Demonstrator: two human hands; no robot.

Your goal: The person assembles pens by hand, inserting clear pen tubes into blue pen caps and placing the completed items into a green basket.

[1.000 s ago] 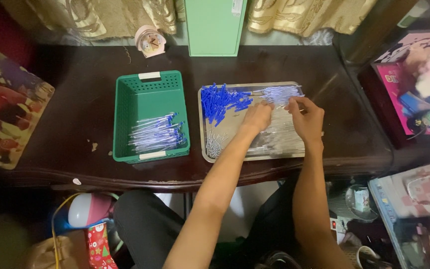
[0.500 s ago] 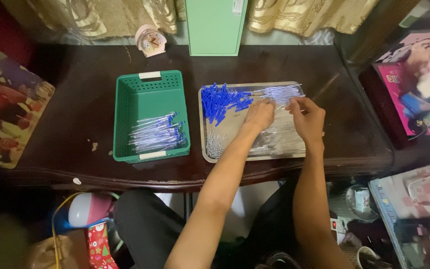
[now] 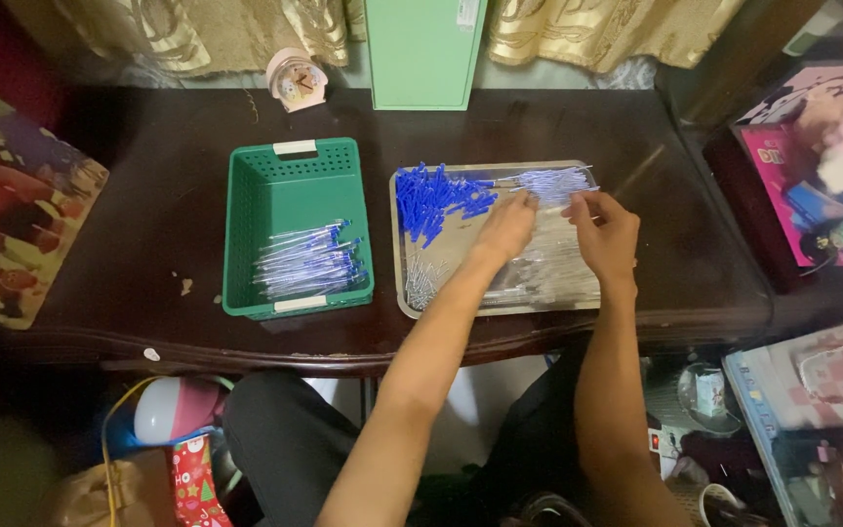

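I noted both hands over the metal tray (image 3: 412, 293), fingers meeting near its far edge. The left hand (image 3: 507, 226) lay palm down, fingers curled together over the clear pen barrels (image 3: 548, 278); whether they pinched 1 barrel I could not tell. The right hand (image 3: 605, 232) had thumb and fingertips drawn together, apparently pinching a slender part just below the bundle of refills (image 3: 550, 182) at the tray's far right corner. The pile of blue caps (image 3: 433, 199) occupied the tray's far left corner, apart from both hands, with more loose small parts in the near left corner. To the left of the tray, just beside it, stood the green basket (image 3: 297, 156), holding 1 heap of finished blue-capped pens (image 3: 306, 262) in its near half. In my judgement the assembly was partly through: a modest batch lay in the basket, while plenty of caps, refills and barrels remained on the tray. Both rested on the dark wooden table (image 3: 148, 215), with a small pink clock (image 3: 296, 80) and a green box (image 3: 424, 51) at its far edge.
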